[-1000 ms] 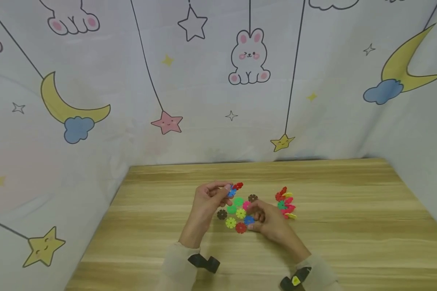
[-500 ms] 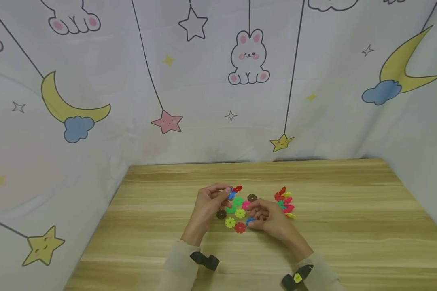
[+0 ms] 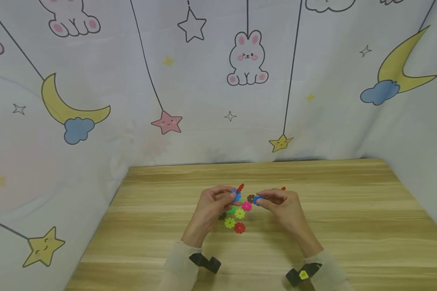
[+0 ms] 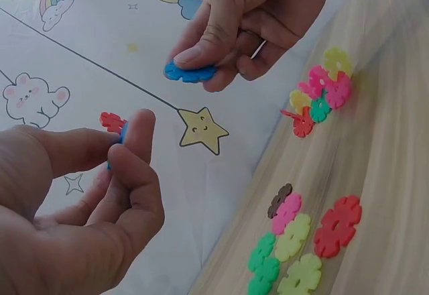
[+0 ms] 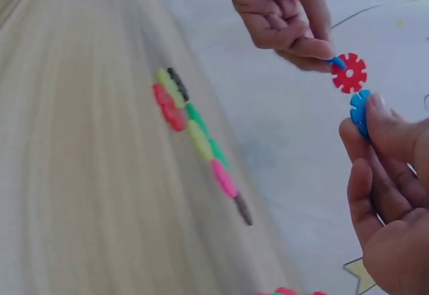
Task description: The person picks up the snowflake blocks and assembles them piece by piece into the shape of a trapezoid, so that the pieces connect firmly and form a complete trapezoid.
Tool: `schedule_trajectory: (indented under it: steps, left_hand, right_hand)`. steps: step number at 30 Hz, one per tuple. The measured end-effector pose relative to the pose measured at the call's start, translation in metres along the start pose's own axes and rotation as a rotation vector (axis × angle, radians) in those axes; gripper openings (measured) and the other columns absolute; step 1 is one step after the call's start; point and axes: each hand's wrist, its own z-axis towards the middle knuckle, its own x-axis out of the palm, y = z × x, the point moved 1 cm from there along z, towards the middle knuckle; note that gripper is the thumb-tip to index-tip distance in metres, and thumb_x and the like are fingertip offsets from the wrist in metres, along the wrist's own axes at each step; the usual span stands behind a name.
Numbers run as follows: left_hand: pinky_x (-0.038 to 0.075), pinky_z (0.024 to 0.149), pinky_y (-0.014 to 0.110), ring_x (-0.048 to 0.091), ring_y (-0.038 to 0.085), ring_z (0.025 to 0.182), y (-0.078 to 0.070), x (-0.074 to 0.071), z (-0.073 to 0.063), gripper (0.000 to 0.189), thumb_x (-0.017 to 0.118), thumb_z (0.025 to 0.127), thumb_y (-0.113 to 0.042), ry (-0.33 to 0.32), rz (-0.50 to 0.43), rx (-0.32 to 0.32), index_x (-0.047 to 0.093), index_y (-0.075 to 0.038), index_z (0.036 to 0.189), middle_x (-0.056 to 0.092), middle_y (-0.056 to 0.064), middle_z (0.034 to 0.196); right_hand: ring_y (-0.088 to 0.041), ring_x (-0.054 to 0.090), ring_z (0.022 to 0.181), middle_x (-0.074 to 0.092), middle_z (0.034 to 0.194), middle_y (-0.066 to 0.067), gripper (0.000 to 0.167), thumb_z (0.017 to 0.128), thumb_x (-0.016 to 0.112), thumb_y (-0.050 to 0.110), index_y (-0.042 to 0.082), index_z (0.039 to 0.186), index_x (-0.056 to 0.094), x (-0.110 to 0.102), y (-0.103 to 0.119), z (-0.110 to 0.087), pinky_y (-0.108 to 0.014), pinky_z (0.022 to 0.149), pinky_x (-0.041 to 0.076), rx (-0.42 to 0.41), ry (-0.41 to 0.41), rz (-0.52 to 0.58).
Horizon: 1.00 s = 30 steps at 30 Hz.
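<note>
Slotted plastic snowflake discs are in both hands. My left hand [image 3: 212, 208] pinches a blue disc [image 3: 236, 196] between thumb and fingers; a red disc [image 5: 344, 80] is slotted onto it at an angle. My right hand [image 3: 285, 210] pinches a second blue disc [image 4: 190, 73] by its edge, thumb on one face. In the right wrist view this blue disc sits right below the red one. Beneath the hands, loose discs lie flat on the table: a pink one [image 3: 246, 206], a red one [image 3: 239, 228], yellow ones [image 3: 240, 214], green ones [image 4: 263, 276] and brown ones [image 3: 251, 198].
A joined cluster of red, yellow, pink and green discs [image 4: 320, 106] stands on the wooden table [image 3: 349, 226], mostly hidden behind my right hand in the head view. A white cloth [image 3: 211, 93] printed with cartoons hangs behind the table and along its sides.
My right hand has picked up the blue disc from beside the loose red disc and moved it up and away, toward the left hand's height. The left hand has shifted slightly right.
</note>
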Motion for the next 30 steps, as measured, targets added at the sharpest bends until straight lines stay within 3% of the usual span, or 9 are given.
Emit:
schedule_trajectory:
  steps: [3, 8, 16, 23, 30]
  left_hand:
    - [0.062, 0.08, 0.023, 0.08, 0.01, 0.085, -0.004, 0.003, -0.002, 0.03, 0.071, 0.104, -0.012, 0.019, -0.008, -0.011, 0.07, 0.0, 0.132, 0.074, -0.002, 0.094]
    - [0.063, 0.085, 0.027, 0.077, 0.011, 0.086, -0.014, 0.011, -0.009, 0.032, 0.074, 0.102, -0.015, 0.037, -0.004, -0.005, 0.073, -0.002, 0.131, 0.075, -0.004, 0.092]
    - [0.064, 0.076, 0.023, 0.079, 0.009, 0.078, -0.027, 0.023, -0.021, 0.031, 0.074, 0.1, -0.009, 0.068, -0.05, 0.048, 0.073, 0.004, 0.128, 0.08, -0.006, 0.081]
    - [0.064, 0.074, 0.022, 0.08, 0.01, 0.076, -0.031, 0.025, -0.024, 0.033, 0.073, 0.102, -0.012, 0.117, -0.086, 0.031, 0.071, 0.005, 0.13, 0.082, -0.005, 0.082]
    - [0.063, 0.073, 0.021, 0.08, 0.008, 0.075, -0.033, 0.026, -0.025, 0.032, 0.071, 0.102, -0.008, 0.113, -0.096, 0.033, 0.07, 0.009, 0.129, 0.082, -0.004, 0.082]
  right_hand:
    - [-0.004, 0.079, 0.095, 0.084, 0.109, -0.008, 0.028, 0.094, 0.083, 0.013, -0.003, 0.117, 0.08, -0.004, 0.011, -0.002, -0.023, 0.088, 0.064, -0.058, -0.066, 0.02]
    - [-0.003, 0.079, 0.094, 0.084, 0.104, 0.01, 0.024, 0.095, 0.083, 0.014, -0.001, 0.114, 0.081, -0.006, 0.027, -0.005, -0.022, 0.086, 0.064, -0.099, -0.109, 0.024]
    - [-0.006, 0.08, 0.091, 0.082, 0.097, 0.015, 0.018, 0.093, 0.08, -0.001, -0.008, 0.11, 0.079, 0.0, 0.043, -0.011, -0.027, 0.084, 0.066, -0.207, -0.057, 0.093]
    - [-0.006, 0.08, 0.089, 0.082, 0.096, 0.016, 0.017, 0.093, 0.079, -0.003, -0.011, 0.108, 0.078, 0.003, 0.045, -0.014, -0.026, 0.082, 0.066, -0.228, -0.068, 0.128]
    - [-0.005, 0.08, 0.087, 0.082, 0.097, 0.017, 0.014, 0.091, 0.08, -0.006, -0.01, 0.105, 0.079, 0.004, 0.047, -0.014, -0.027, 0.08, 0.066, -0.288, -0.068, 0.105]
